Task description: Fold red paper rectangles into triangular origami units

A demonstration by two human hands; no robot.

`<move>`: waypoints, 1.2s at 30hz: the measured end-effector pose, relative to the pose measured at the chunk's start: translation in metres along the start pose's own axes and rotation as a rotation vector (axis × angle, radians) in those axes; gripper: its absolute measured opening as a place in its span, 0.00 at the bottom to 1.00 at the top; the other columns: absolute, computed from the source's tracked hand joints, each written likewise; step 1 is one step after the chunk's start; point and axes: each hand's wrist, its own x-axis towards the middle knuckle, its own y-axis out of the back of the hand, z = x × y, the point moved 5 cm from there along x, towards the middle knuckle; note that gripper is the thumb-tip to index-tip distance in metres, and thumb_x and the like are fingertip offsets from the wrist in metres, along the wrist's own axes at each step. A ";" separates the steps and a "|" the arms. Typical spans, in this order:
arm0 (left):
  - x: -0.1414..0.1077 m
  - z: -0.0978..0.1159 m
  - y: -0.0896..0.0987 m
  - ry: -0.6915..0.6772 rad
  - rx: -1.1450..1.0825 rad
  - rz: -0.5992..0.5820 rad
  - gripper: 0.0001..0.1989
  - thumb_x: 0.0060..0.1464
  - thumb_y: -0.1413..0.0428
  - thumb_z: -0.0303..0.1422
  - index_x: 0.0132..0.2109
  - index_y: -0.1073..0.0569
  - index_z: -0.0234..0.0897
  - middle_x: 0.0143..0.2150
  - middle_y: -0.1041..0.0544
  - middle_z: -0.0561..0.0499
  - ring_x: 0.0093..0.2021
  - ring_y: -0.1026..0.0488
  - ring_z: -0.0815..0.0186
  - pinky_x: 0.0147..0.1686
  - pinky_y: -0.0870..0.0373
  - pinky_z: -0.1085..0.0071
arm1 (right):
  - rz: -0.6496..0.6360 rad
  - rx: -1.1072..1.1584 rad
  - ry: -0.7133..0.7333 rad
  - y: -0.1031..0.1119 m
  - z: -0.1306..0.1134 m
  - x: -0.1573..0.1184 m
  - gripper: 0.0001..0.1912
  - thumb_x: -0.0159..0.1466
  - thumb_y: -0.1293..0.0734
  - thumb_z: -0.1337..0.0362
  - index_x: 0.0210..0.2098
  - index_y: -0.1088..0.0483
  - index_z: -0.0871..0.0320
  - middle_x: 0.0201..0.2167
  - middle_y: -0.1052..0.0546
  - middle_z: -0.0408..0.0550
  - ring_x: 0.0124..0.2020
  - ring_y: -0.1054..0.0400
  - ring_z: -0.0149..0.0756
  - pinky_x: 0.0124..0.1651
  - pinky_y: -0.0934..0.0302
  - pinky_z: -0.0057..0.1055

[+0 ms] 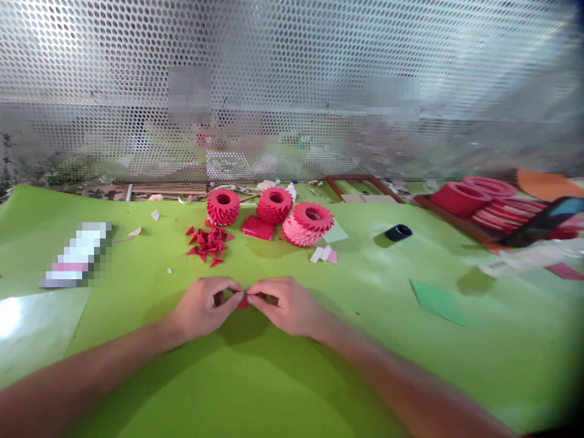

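Observation:
Between my fingertips is a small piece of red paper (pixel 242 300), mostly covered by the fingers. My left hand (pixel 207 306) pinches it from the left, and my right hand (pixel 286 304) pinches its right edge, both just above the green tabletop (pixel 255 389). Beyond my hands lies a loose pile of folded red paper triangles (pixel 210 242). To its right is a stack of red paper squares (pixel 258 227). Ring-shaped stacks of folded paper stand behind: a red one (pixel 223 207), another red one (pixel 274 205), and a red-and-pink one (pixel 308 224).
A black cylinder (pixel 398 232) and a green paper sheet (pixel 438 302) lie on the right. A brown tray (pixel 449 220) holds red rolls at the far right. A blurred-out rectangular object (pixel 77 255) lies left. A perforated metal panel (pixel 292 73) rises behind the table.

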 end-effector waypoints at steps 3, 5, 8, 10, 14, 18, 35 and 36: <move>0.000 -0.001 -0.001 0.002 -0.011 0.009 0.14 0.63 0.48 0.35 0.37 0.20 0.34 0.25 0.23 0.52 0.20 0.40 0.72 0.20 0.48 0.75 | 0.025 -0.018 0.034 0.002 0.001 0.000 0.14 0.70 0.38 0.60 0.40 0.21 0.56 0.35 0.18 0.47 0.32 0.27 0.35 0.35 0.40 0.29; -0.001 -0.003 -0.002 0.022 -0.032 -0.005 0.15 0.63 0.49 0.35 0.38 0.19 0.34 0.24 0.23 0.51 0.19 0.41 0.72 0.19 0.50 0.75 | 0.048 -0.030 0.074 0.004 0.001 0.000 0.14 0.69 0.38 0.60 0.39 0.21 0.56 0.35 0.17 0.46 0.32 0.26 0.35 0.36 0.40 0.29; -0.002 -0.008 -0.003 0.061 -0.074 -0.012 0.16 0.63 0.51 0.35 0.39 0.19 0.33 0.25 0.23 0.51 0.18 0.41 0.72 0.18 0.50 0.75 | 0.093 -0.050 0.130 0.008 0.001 0.000 0.13 0.69 0.37 0.61 0.37 0.21 0.58 0.34 0.17 0.47 0.31 0.26 0.35 0.36 0.39 0.29; -0.003 -0.012 -0.001 0.112 -0.106 0.011 0.17 0.64 0.52 0.36 0.41 0.20 0.32 0.25 0.23 0.50 0.17 0.40 0.72 0.17 0.50 0.76 | 0.117 -0.051 0.131 0.011 0.000 -0.001 0.12 0.68 0.36 0.62 0.36 0.21 0.58 0.33 0.17 0.47 0.30 0.27 0.34 0.35 0.39 0.29; -0.002 -0.012 0.000 0.133 -0.118 -0.002 0.18 0.64 0.51 0.38 0.47 0.21 0.31 0.26 0.24 0.50 0.18 0.40 0.72 0.17 0.50 0.76 | 0.117 -0.003 0.025 0.018 -0.002 -0.001 0.12 0.68 0.37 0.62 0.36 0.22 0.59 0.31 0.18 0.45 0.28 0.28 0.31 0.30 0.41 0.26; -0.001 -0.007 -0.003 0.078 -0.095 -0.086 0.15 0.63 0.49 0.37 0.44 0.21 0.33 0.28 0.22 0.51 0.20 0.40 0.72 0.19 0.49 0.76 | 0.096 0.035 -0.023 0.016 -0.001 -0.001 0.12 0.68 0.37 0.60 0.36 0.23 0.58 0.30 0.19 0.45 0.27 0.29 0.30 0.29 0.41 0.25; 0.002 -0.011 0.000 0.087 -0.127 0.000 0.20 0.64 0.49 0.45 0.31 0.28 0.33 0.23 0.31 0.54 0.20 0.41 0.71 0.20 0.49 0.76 | 0.267 -0.171 0.296 0.008 -0.008 -0.002 0.12 0.67 0.34 0.60 0.48 0.29 0.58 0.43 0.21 0.52 0.39 0.26 0.36 0.39 0.31 0.31; 0.002 -0.011 0.000 0.076 -0.135 0.001 0.21 0.64 0.50 0.45 0.31 0.28 0.33 0.22 0.31 0.55 0.20 0.41 0.72 0.19 0.49 0.76 | 0.278 -0.163 0.303 0.008 -0.009 -0.002 0.11 0.68 0.35 0.61 0.47 0.29 0.58 0.42 0.21 0.52 0.38 0.26 0.36 0.38 0.31 0.31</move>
